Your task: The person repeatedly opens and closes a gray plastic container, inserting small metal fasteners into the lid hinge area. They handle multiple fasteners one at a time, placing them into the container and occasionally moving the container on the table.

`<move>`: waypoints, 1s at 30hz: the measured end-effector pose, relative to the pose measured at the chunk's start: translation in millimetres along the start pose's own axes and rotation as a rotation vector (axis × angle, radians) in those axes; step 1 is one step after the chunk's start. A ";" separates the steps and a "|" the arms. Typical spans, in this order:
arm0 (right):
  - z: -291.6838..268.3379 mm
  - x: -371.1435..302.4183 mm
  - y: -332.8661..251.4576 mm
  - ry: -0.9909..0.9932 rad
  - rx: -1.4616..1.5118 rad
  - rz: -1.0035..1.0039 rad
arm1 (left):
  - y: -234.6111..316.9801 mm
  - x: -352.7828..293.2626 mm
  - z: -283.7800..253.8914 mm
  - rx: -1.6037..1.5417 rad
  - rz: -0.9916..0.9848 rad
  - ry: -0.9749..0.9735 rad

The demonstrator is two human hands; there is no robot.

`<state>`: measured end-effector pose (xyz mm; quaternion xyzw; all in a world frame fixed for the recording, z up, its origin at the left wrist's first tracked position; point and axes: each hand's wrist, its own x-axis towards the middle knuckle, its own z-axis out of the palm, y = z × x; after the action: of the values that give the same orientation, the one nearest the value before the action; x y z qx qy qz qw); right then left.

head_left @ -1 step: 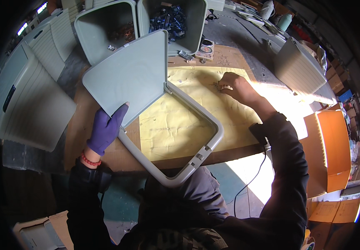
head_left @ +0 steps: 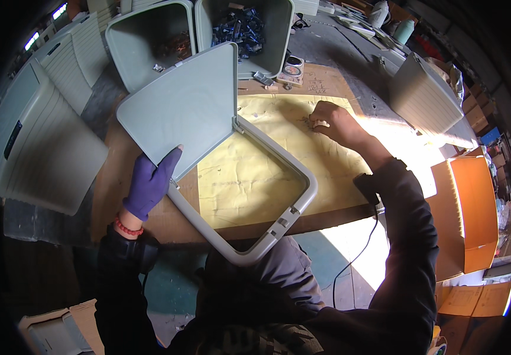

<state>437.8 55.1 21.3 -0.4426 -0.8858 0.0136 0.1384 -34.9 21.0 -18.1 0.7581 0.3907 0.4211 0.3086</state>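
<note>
My left hand [head_left: 151, 182], in a purple glove, grips the grey-green plastic lid [head_left: 181, 106] at its lower corner, thumb on top. The lid stands swung up from a grey rectangular frame [head_left: 279, 151], joined to it at the hinge corners. That frame juts over the table's near edge above my lap. Over the far right of a yellow paper sheet [head_left: 255, 189], my bare right hand [head_left: 337, 124] has its fingers curled together, at small bits on the paper. What those fingers hold, if anything, is too small to make out.
Behind the lid stand a bin with copper-coloured parts [head_left: 149, 56] and a bin of dark blue parts [head_left: 279, 47]. Ribbed bins [head_left: 48, 142] crowd the left; another bin [head_left: 424, 97] lies at the right. A cardboard box [head_left: 465, 213] and a black cable [head_left: 356, 257] are nearer me.
</note>
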 end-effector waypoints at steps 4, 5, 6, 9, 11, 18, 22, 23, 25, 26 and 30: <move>-3.0 12.3 1.4 -0.090 0.040 0.027 | -0.1 -0.2 -0.4 -0.011 -0.026 -0.011; -3.9 14.9 0.8 -0.111 0.050 0.045 | 0.8 0.1 -0.4 -0.007 -0.025 -0.013; -4.5 17.0 0.0 -0.121 0.066 0.057 | 1.8 0.3 -0.2 -0.014 -0.034 -0.014; -5.9 21.3 -0.4 -0.156 0.119 0.104 | 5.1 0.8 0.3 -0.037 -0.040 -0.010; -5.4 23.4 1.5 -0.171 0.179 0.131 | 7.1 0.6 0.5 -0.055 -0.007 -0.009; 3.5 34.9 0.1 -0.022 0.036 -0.028 | 10.5 2.1 5.4 -0.057 0.025 0.037; -5.8 39.8 -17.1 0.022 0.011 0.045 | 12.5 3.8 9.7 -0.105 0.100 0.106; -11.3 40.2 -21.2 -0.010 0.063 0.144 | 13.3 3.8 10.0 -0.110 0.117 0.119; -19.6 43.9 -29.8 -0.070 0.115 0.182 | 15.7 3.6 8.6 -0.042 0.075 0.053; -23.2 45.9 -33.8 -0.073 0.131 0.141 | 16.9 3.6 8.3 -0.012 0.041 0.041; -27.8 56.9 -52.4 -0.105 0.142 0.071 | 20.5 3.5 8.8 -0.028 0.123 0.088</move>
<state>371.6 65.3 68.9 -0.4615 -0.8725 0.1044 0.1222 -19.1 12.5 -4.4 0.7572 0.3504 0.4775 0.2753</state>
